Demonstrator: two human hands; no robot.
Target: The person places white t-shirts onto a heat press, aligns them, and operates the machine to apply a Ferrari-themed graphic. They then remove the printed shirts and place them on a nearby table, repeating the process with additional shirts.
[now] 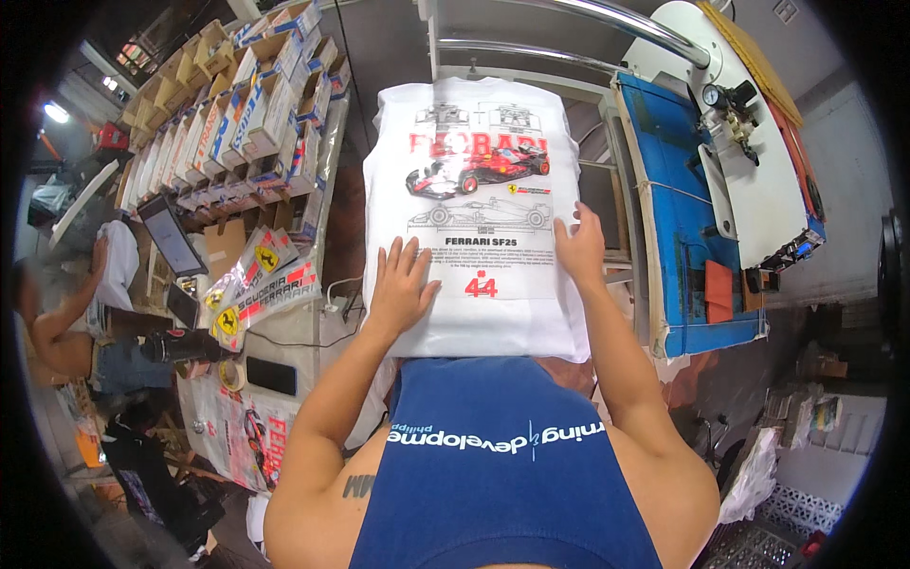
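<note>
A white T-shirt (pixel 483 327) is spread flat on a platen in front of me. Its print shows a red racing car (pixel 502 174), line drawings of a car and red and black lettering; a faint sheet-like edge runs around the lower print. My left hand (pixel 403 286) lies on the lower left of the shirt, fingers spread. At the shirt's right edge rests my right hand (pixel 580 245), thumb and fingers apart, holding nothing that I can see. The platen under the cloth is mostly hidden.
Rows of open cardboard boxes (pixel 256 104) fill the upper left. Below them lie printed transfer sheets (pixel 270 284), a tape roll (pixel 231 375) and a phone (pixel 272 376). Right stands a blue board (pixel 678 218) beside a machine with a pressure gauge (pixel 713 95). Another person's arm (pixel 71 303) holds white cloth at far left.
</note>
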